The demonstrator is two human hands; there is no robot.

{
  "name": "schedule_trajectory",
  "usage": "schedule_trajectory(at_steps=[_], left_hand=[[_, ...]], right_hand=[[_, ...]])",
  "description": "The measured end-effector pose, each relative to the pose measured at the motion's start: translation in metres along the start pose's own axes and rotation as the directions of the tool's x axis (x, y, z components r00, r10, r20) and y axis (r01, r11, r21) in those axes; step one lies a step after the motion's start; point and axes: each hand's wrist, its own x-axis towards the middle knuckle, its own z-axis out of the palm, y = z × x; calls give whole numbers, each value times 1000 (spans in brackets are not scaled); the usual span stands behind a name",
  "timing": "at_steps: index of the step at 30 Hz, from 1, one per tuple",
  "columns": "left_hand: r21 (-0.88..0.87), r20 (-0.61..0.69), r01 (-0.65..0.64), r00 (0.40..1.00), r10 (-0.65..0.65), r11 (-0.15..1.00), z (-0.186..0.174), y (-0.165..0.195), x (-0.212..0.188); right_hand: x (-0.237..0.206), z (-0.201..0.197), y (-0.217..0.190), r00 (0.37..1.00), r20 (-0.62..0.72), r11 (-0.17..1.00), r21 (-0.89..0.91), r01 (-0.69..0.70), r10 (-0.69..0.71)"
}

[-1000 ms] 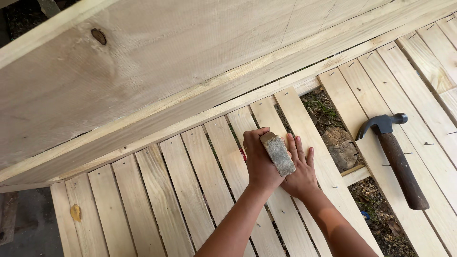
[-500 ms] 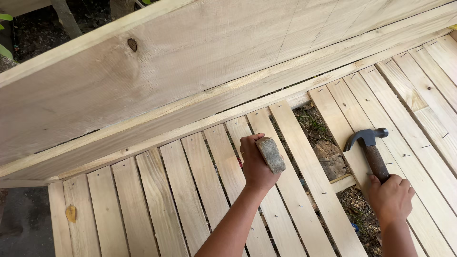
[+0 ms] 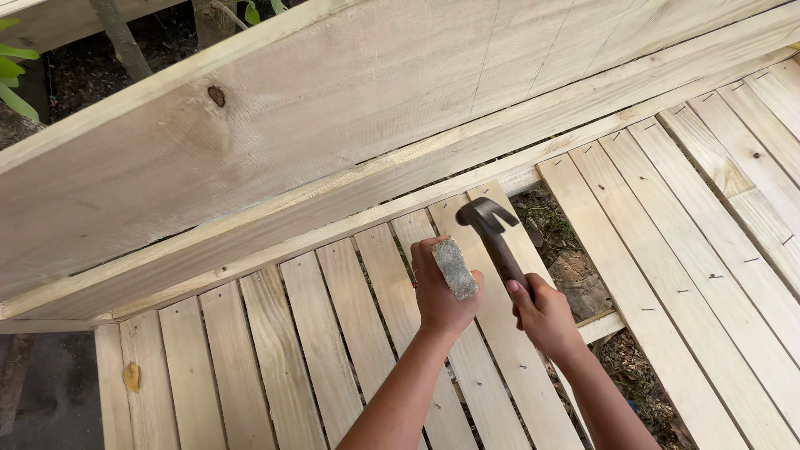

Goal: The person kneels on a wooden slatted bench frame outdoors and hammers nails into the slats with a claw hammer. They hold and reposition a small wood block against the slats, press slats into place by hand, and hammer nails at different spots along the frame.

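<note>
Fingers of the left hand [image 3: 440, 293] are curled tightly round a small grey rectangular block [image 3: 455, 269], which stands tilted on a pale wooden slat [image 3: 492, 367]. Fingers of the right hand [image 3: 543, 312] are wrapped closed round the dark handle of a claw hammer [image 3: 493, 235], just right of the block. The hammer's metal head sits beyond the block, above the same slat, with its claw pointing right. Whether the head touches the wood cannot be told. Both forearms rise from the lower edge. Left of the block lie more parallel slats, with narrow gaps between them. Right of the hammer is an open gap [image 3: 575, 267] showing soil and debris, then further slats. Beyond the block runs a long rail [image 3: 350, 196], with a broad knotted plank [image 3: 250, 125] behind it.
</note>
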Motion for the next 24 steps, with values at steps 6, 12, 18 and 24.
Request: schedule_trajectory(at_steps=[6,12,18,24], left_hand=[[0,-18,-8,1000,8,1000,1,-4,-2],[23,6,16,1000,-16,1000,1,-4,2],[-34,31,90,996,-89,995,-1,-3,0],[-17,16,43,999,-42,999,-3,-1,2]], right_hand=[[5,21,-14,947,-134,952,-138,273,-291],[40,26,-23,970,-69,914,-357,193,-232],[14,1,-11,953,-153,961,50,272,-262],[36,27,-31,967,-36,914,-337,225,-251]])
